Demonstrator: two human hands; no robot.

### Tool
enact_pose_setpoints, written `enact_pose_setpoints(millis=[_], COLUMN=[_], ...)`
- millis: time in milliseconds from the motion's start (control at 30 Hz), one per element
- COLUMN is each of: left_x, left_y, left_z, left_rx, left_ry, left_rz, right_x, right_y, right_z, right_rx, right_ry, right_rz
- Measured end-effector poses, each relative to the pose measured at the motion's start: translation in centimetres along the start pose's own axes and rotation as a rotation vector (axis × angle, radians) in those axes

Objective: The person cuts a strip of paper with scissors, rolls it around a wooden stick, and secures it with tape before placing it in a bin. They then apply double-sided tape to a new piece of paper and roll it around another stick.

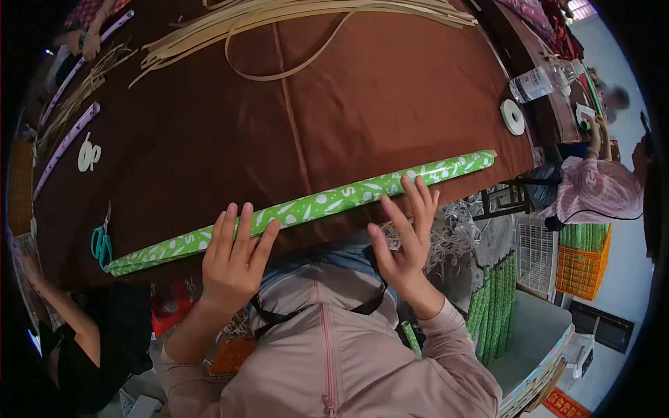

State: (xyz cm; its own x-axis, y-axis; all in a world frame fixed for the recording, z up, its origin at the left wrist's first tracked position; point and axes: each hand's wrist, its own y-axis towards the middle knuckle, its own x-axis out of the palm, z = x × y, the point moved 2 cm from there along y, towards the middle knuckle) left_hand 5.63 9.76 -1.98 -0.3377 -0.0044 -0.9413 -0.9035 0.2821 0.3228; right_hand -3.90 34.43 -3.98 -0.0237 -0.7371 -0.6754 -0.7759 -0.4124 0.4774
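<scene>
A long green roll with white print (334,199) lies slantwise along the near edge of the brown-covered table (390,90). My left hand (238,254) rests against its near side, left of the middle, fingers spread and tips on the roll. Farther right, my right hand (408,240) has its fingers apart, with the fingertips at the roll's near side and the thumb off it. Neither hand is wrapped round anything. Teal-handled scissors (102,240) lie by the roll's left end.
Beige strips (306,21) lie across the table's far side. A white tape roll (512,117) and a plastic bottle (536,83) are at the right. Purple rolls (66,146) lie at the left. Other people work at both sides. Green rolls (491,310) stand in a bin below.
</scene>
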Motion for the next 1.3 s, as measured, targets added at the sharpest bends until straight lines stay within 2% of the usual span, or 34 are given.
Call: enact_pose_setpoints(millis=[133,300,700,800,1067,1167,1300], left_x=[0.0,-0.1,-0.3,-0.4,-0.1,0.0,-0.2], left_y=[0.0,0.1,0.5,0.4,0.5,0.4,0.6], left_z=[0.1,0.2,0.4,0.5,0.4,0.4,0.6], left_rx=[-0.012,-0.01,-0.049,-0.054,-0.062,-0.063,-0.081], left_ry=[0.011,0.011,-0.012,-0.004,-0.035,-0.031,-0.029], left_rz=[-0.006,-0.011,-0.029,-0.035,-0.012,-0.001,-0.004], right_x=[2.5,3.4,2.2,2.9,1.0,-0.9,-1.6], right_y=[2.5,3.3,3.2,3.6,4.5,4.6,5.1], right_z=[-2.5,-3.1,-2.6,-3.2,-1.1,0.2,-0.4], right_rx=[0.222,0.282,0.238,0.235,0.219,0.255,0.199], right_ry=[0.169,0.077,0.16,0.081,-0.025,-0.096,-0.007], right_rz=[0.045,0.014,-0.084,0.007,-0.102,-0.052,-0.014])
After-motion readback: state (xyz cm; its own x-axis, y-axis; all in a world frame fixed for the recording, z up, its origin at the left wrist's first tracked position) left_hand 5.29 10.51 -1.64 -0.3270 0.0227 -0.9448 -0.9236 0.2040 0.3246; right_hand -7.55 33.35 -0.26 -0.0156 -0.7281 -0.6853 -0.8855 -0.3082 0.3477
